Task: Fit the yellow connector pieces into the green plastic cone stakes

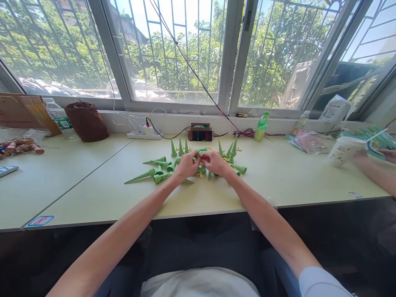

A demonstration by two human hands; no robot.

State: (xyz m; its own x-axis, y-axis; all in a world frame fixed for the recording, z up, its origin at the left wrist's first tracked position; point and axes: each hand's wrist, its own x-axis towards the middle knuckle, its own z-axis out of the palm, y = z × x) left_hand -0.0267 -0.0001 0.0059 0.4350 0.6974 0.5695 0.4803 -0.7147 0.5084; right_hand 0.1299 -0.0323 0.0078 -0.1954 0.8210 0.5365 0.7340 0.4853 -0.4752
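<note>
My left hand (pixel 188 163) and my right hand (pixel 215 162) meet over the middle of the table, fingertips pinched close together. A bit of green plastic shows at the left fingertips, apparently part of a green watering spike. Whatever the right fingers pinch is too small to make out. Around both hands lie several green watering spikes (pixel 140 176), pointed cones with ribbed caps. Some stand point up, such as one green spike (pixel 173 147) behind my left hand. Small yellow valve pieces (pixel 200 175) are scattered among them.
A phone-like device (pixel 200 134) and a power strip (pixel 144 134) with cables stand by the window. Further right are a green bottle (pixel 261 127) and a white cup (pixel 345 150) near another person's arm (pixel 373 171). A brown bag (pixel 86 121) sits at left.
</note>
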